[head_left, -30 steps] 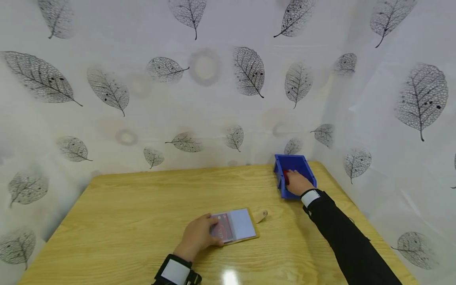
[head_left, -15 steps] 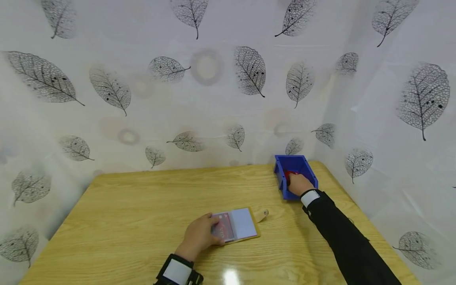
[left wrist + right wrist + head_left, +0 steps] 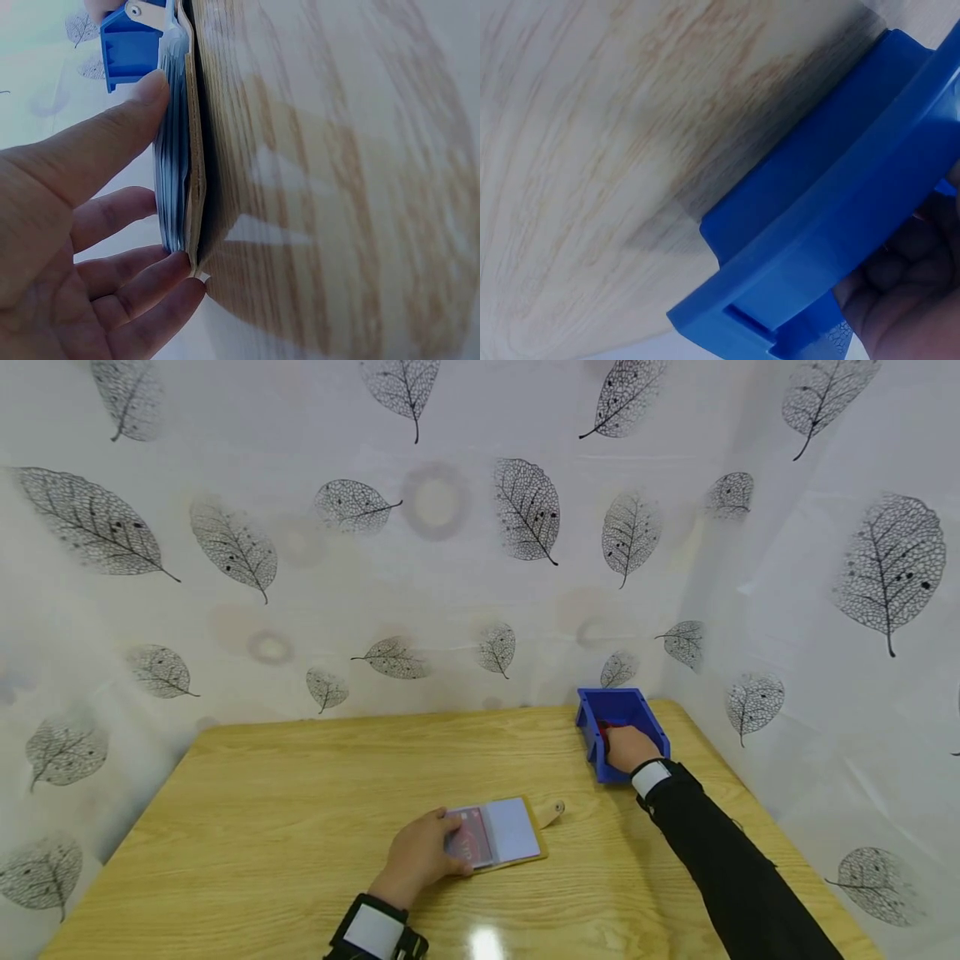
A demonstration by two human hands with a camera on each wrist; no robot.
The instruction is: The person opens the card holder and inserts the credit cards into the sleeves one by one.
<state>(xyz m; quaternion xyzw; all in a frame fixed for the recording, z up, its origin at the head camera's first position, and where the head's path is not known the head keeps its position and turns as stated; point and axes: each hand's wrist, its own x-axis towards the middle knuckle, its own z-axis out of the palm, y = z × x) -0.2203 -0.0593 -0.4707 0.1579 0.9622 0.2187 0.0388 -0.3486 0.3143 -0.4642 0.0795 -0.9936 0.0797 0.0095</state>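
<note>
A small card holder (image 3: 511,832) lies spread on the table, with clear sleeves, a pale page and a reddish card (image 3: 468,838) on its left side. My left hand (image 3: 420,857) grips its left end; in the left wrist view the thumb (image 3: 151,88) presses the stack of sleeves (image 3: 174,150) and the fingers curl at the lower edge. My right hand (image 3: 630,748) reaches into a blue bin (image 3: 612,697), fingers curled around a dark red object (image 3: 603,733) that is mostly hidden by the hand and the bin wall.
The holder's snap strap (image 3: 552,814) sticks out at its right, short of the bin. The wooden table (image 3: 300,793) ends at a leaf-patterned curtain (image 3: 442,568) behind and at the right. The bin stands close to the table's far right corner.
My right hand has sunk slightly deeper into the bin, and less of the red object shows than half a second ago. The left hand and card holder have stayed in place.
</note>
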